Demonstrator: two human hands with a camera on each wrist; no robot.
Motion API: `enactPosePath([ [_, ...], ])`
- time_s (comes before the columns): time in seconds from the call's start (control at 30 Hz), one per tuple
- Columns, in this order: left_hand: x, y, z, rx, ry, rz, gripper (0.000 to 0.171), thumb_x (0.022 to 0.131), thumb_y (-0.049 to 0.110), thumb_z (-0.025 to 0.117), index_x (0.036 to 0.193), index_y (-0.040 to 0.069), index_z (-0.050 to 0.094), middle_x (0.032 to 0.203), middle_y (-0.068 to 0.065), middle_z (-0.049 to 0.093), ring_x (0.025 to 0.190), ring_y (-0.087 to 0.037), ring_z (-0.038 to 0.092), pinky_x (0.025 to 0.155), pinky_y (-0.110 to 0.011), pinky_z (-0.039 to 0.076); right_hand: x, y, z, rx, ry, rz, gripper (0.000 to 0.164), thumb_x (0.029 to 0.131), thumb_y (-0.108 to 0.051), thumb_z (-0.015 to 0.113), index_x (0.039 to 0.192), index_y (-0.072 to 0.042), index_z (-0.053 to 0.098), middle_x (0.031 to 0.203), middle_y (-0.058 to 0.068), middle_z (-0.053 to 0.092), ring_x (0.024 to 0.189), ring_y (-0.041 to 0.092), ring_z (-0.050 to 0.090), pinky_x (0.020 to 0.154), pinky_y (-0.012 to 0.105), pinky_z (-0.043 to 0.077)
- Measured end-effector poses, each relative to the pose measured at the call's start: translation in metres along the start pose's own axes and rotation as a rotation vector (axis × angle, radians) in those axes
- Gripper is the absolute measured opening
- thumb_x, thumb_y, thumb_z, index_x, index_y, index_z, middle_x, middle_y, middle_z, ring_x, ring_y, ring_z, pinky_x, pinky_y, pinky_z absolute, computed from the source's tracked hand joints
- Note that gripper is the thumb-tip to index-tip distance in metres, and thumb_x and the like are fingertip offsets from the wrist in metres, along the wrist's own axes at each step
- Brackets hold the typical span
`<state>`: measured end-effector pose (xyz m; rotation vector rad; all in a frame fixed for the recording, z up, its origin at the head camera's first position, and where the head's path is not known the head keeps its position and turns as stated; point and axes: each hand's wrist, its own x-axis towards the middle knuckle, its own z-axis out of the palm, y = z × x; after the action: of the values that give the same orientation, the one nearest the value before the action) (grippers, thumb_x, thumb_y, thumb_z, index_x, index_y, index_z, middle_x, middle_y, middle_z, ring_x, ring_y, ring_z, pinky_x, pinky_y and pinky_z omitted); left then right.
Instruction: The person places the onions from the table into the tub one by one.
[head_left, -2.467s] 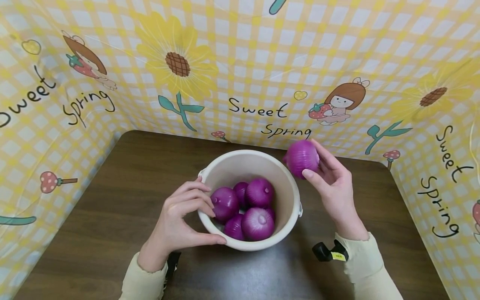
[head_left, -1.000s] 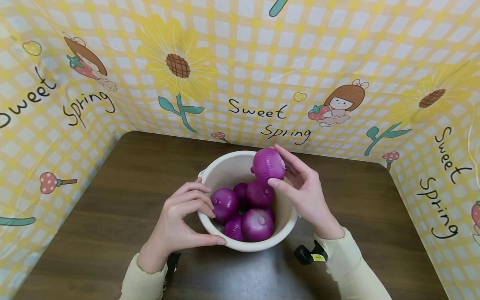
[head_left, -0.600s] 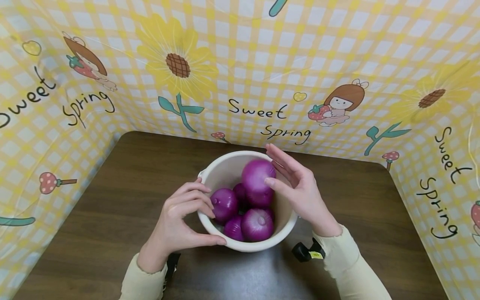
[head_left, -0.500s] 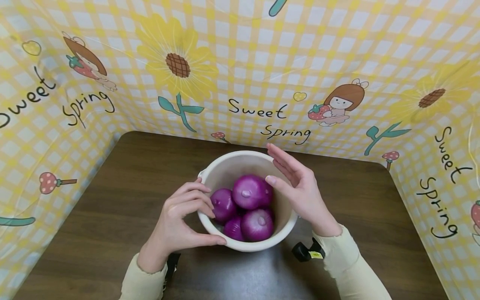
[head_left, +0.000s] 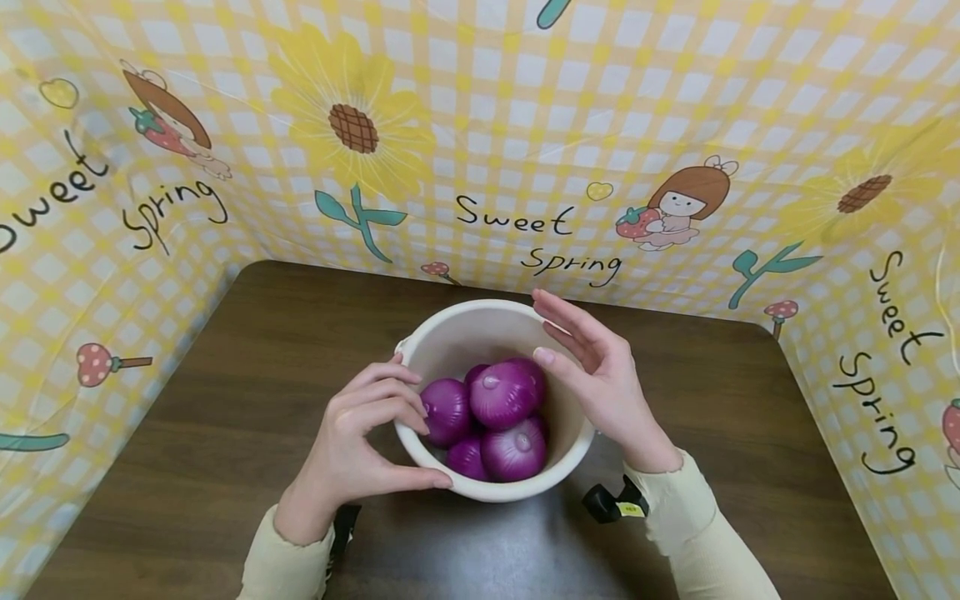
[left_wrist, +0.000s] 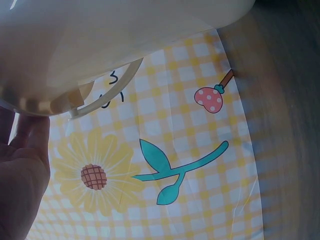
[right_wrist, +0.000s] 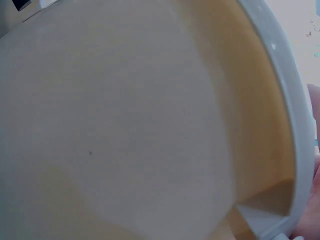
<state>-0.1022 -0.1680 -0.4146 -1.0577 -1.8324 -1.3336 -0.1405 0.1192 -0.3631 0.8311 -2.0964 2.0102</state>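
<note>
A cream bucket (head_left: 450, 340) stands on the table, holding several shiny purple onions. One onion (head_left: 501, 398) lies on top of the heap, against others at the left (head_left: 445, 412) and front (head_left: 514, 452). My left hand (head_left: 358, 433) grips the bucket's left side, fingers over the rim and thumb along the front edge. Over the right rim, my right hand (head_left: 609, 387) is held with fingers extended and thumb apart, nothing in it. The left wrist view shows the bucket's outer wall (left_wrist: 125, 35) and handle (left_wrist: 117, 90). In the right wrist view the bucket's wall (right_wrist: 125, 120) fills most of the frame.
The brown wooden table (head_left: 247, 375) has rounded back corners. A yellow checked cloth (head_left: 495, 100) with flowers and lettering surrounds it at the back and both sides. A black wrist mount (head_left: 611, 502) hangs by the right sleeve.
My right hand has moved left over the bucket and let go of an onion, which dropped and rolled onto the heap inside. The left hand has kept its hold on the rim.
</note>
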Motion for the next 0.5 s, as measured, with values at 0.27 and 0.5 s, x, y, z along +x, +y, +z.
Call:
enactPosePath([
  [0.27, 0.001, 0.002, 0.002, 0.003, -0.002, -0.008, 0.047, 0.064, 0.052, 0.095, 0.076, 0.016, 0.068, 0.079, 0.0, 0.067, 0.1, -0.028, 0.061, 0.115, -0.054, 0.039, -0.003, 0.0, -0.005, -0.011, 0.047, -0.031, 0.049, 0.093, 0.013, 0.063, 0.141, 0.003, 0.056, 0.143, 0.016, 0.056, 0.134, 0.033, 0.051, 0.113, 0.044, 0.042],
  [0.5, 0.005, 0.007, 0.002, -0.007, 0.001, -0.004, 0.047, 0.066, 0.051, 0.095, 0.076, 0.014, 0.068, 0.079, 0.0, 0.067, 0.099, -0.028, 0.061, 0.114, -0.054, 0.039, -0.007, 0.001, -0.017, -0.057, 0.111, -0.029, 0.045, 0.098, 0.009, 0.058, 0.142, 0.003, 0.055, 0.143, 0.022, 0.055, 0.133, 0.032, 0.052, 0.113, 0.041, 0.043],
])
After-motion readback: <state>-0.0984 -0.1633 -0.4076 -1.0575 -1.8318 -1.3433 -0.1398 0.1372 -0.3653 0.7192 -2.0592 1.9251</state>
